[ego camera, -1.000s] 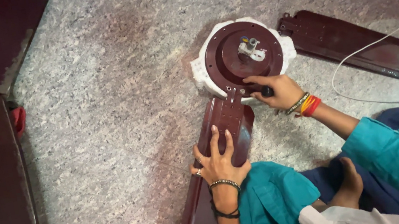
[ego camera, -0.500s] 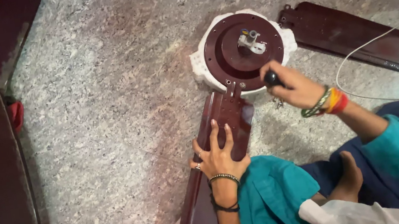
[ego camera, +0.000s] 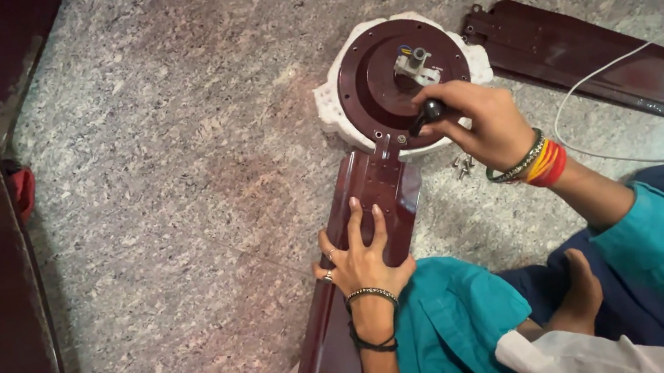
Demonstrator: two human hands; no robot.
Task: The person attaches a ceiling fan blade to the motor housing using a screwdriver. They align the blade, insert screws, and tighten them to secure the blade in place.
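Two hands were at work around the maroon fan motor housing (ego camera: 402, 82), which lay on a white foam cradle (ego camera: 335, 110) on the speckled stone floor (ego camera: 166, 150). Left hand (ego camera: 358, 258) lay flat, fingers spread, pressing the near fan blade (ego camera: 374, 198), whose bracket end touched the housing's lower rim; right hand (ego camera: 485, 118) was closed around a black-handled screwdriver (ego camera: 427, 114) held at that rim. Loose screws (ego camera: 462, 164) sat just below the housing, a second blade (ego camera: 595, 52) to its right, beside a white cable (ego camera: 623, 60).
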